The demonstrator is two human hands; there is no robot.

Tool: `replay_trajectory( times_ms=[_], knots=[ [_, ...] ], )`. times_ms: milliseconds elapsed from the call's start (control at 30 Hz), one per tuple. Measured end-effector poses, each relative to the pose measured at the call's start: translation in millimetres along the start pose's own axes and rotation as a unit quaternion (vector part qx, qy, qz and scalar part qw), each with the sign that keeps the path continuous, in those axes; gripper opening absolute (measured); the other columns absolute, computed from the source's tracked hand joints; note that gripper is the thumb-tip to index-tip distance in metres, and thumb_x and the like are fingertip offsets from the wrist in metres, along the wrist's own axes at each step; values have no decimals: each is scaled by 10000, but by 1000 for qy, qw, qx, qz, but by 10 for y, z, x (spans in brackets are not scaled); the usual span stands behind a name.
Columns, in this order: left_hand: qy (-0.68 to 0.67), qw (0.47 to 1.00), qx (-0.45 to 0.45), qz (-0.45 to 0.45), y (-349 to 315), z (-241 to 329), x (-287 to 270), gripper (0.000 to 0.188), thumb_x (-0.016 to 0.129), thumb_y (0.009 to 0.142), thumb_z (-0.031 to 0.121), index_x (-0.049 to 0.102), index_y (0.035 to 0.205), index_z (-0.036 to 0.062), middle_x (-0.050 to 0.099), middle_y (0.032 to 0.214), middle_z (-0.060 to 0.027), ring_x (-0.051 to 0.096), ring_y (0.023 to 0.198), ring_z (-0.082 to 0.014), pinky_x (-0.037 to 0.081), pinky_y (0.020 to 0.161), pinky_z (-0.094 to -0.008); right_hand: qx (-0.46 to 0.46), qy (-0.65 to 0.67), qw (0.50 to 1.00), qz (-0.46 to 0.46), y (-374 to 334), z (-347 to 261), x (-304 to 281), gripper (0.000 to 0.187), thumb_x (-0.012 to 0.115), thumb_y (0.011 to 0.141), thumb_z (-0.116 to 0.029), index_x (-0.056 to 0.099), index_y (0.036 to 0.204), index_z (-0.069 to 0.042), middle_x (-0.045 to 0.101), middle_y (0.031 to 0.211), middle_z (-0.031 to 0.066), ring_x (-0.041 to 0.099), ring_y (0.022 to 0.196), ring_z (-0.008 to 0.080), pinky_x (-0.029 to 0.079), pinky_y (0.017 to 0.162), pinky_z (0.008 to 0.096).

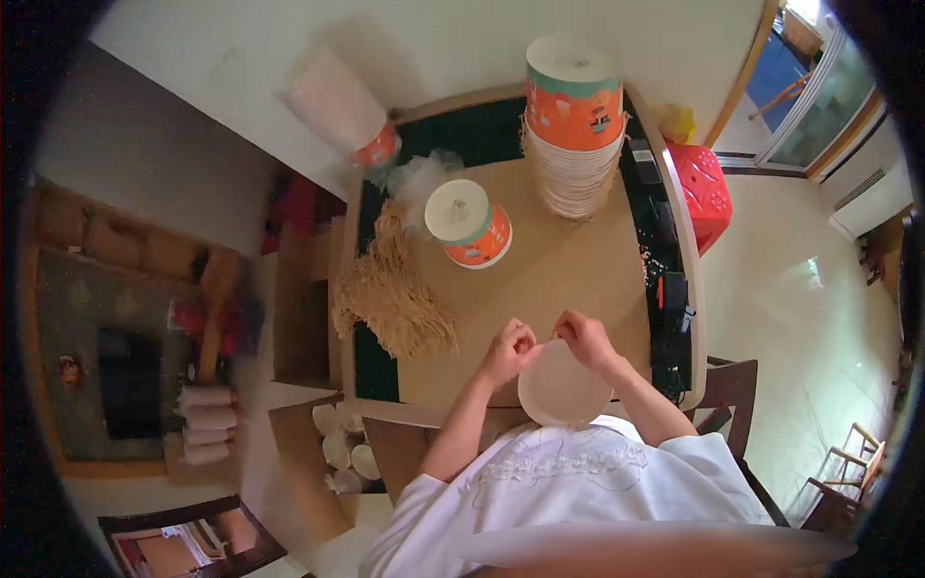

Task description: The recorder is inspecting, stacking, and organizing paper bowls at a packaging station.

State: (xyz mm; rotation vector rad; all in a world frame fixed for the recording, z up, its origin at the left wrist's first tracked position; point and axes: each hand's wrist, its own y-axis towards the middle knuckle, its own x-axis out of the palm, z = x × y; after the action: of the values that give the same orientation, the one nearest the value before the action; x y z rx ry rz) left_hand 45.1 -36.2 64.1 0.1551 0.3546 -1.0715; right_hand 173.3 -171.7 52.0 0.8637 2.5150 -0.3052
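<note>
A white round paper tub (565,387) rests against my chest at the table's near edge, its pale circular face toward me. At its far left rim my left hand (511,354) is closed, with thumb and fingers pinched together. My right hand (586,341) also pinches, at the far rim of the tub just right of the left one. What lies between the fingertips is too small to make out. Beyond my hands, an orange and green printed paper bucket (479,239) stands upside down on brown board. Left of it lies a loose bundle of tan twine cords (393,299).
A tall stack of paper buckets (578,164) with tan cords stands at the back right. Another stack (337,101) leans by the wall, near crumpled clear plastic (424,183). Small dark devices (673,289) line the table's right edge. A red stool (701,197) stands beyond it.
</note>
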Motion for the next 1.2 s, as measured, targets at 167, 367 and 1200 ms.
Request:
replay_trajectory(
  times_ms=[167,367,1200],
  knots=[
    [151,983,102,-37,-8,-26,-133,45,646,669,55,607,690,42,472,830,-77,516,716,-179,447,627,-308,-36,-19,999,-4,-16,-33,25,63,562,750,-87,571,774,-30,595,707,129,597,669,272,474,596,326],
    [101,985,119,-74,106,-55,0,61,665,682,42,637,737,49,487,835,-52,530,783,-173,448,681,-276,-63,-15,998,-20,45,0,45,80,569,749,-107,587,780,-36,604,723,124,592,672,282,472,604,343],
    [119,991,33,-43,15,-26,137,45,577,797,38,604,807,3,574,864,-40,560,786,-123,469,666,-254,99,-109,988,-51,67,-145,151,118,566,730,-161,627,741,-60,615,669,103,600,625,233,469,582,337]
  ],
)
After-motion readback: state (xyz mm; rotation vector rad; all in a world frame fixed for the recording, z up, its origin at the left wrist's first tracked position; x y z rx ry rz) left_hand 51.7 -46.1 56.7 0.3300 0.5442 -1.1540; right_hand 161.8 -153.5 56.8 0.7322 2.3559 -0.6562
